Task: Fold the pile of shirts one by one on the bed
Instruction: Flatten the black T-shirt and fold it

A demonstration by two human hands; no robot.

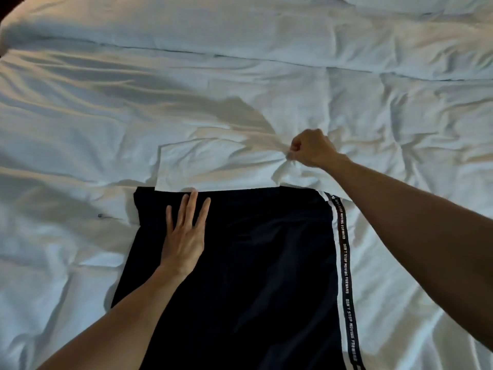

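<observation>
A black garment [256, 263] lies spread flat on the white bed [80, 129], with a white stripe and a lettered black band [344, 263] down its right edge. Just beyond its far edge lies a white garment [213, 166], wrinkled and bunched toward the right. My left hand [184, 236] rests flat on the black garment near its far left corner, fingers straight. My right hand [309, 149] is curled into a fist and pinches a gathered fold of the white garment.
Rumpled white bedding covers the whole view. A long white pillow [186, 28] lies across the back, another at the back right [426, 4]. A small dark speck [100, 215] sits on the sheet left of the black garment.
</observation>
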